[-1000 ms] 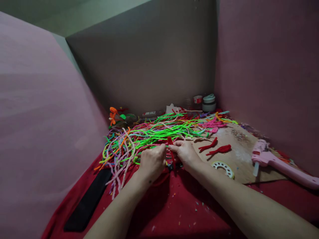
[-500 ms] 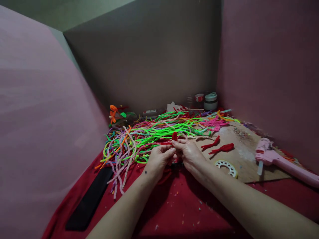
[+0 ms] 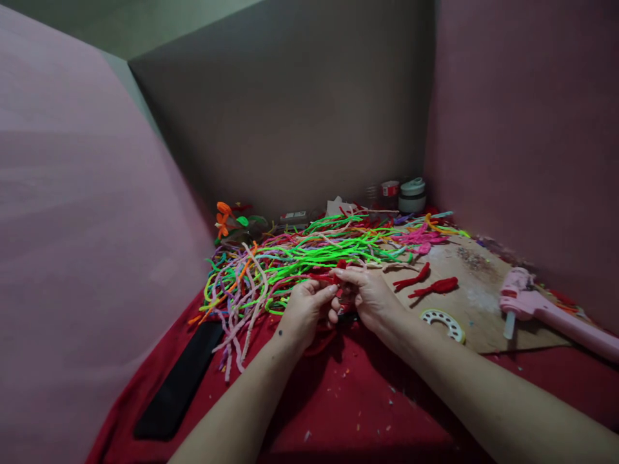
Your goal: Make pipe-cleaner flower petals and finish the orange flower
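Observation:
My left hand (image 3: 304,310) and my right hand (image 3: 371,296) meet at the near edge of a big heap of coloured pipe cleaners (image 3: 300,254). Both pinch a red pipe cleaner (image 3: 338,270) between thumb and fingers, its bent tip poking up above my right fingertips. The rest of the red piece is hidden between my palms. Two shaped red pipe cleaner pieces (image 3: 432,286) lie on a brown board (image 3: 478,303) just right of my right hand.
A pink glue gun (image 3: 541,309) lies on the board's right side and a white arc-shaped piece (image 3: 442,322) at its near edge. A black flat strip (image 3: 178,380) lies on the red cloth (image 3: 348,412) at left. Small jars (image 3: 411,195) and an orange pipe-cleaner flower (image 3: 223,219) stand by the back wall.
My hands drew closer together and the red pipe cleaner between them was folded down, so less of it sticks up. The view shifted slightly.

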`<control>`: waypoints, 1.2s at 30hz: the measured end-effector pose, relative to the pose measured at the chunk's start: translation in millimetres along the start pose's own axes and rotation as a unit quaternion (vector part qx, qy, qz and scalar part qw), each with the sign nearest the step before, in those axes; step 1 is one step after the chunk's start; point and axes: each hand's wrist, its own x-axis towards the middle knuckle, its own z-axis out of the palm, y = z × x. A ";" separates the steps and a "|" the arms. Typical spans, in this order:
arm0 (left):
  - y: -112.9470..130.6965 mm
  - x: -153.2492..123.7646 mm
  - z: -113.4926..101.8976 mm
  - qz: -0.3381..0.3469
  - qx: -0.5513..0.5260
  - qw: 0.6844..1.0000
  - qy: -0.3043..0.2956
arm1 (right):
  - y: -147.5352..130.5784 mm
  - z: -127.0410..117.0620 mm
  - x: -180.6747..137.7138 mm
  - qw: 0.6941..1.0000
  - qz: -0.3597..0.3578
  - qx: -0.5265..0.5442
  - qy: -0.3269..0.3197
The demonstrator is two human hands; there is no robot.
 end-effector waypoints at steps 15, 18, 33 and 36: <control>-2.9 2.7 3.8 0.124 0.141 0.977 0.097 | 4.6 -1.8 3.9 0.977 -0.066 -0.190 0.070; 1.0 2.9 -1.6 0.075 0.099 0.990 0.060 | 1.4 -0.9 2.3 0.983 -0.032 -0.176 0.035; 0.6 -0.9 -18.7 0.268 0.336 0.901 0.065 | -3.4 -8.4 11.0 0.991 0.062 -0.113 0.019; 9.3 -2.2 -16.0 0.235 0.288 0.925 0.071 | -4.7 -7.9 9.4 0.990 0.011 -0.141 0.018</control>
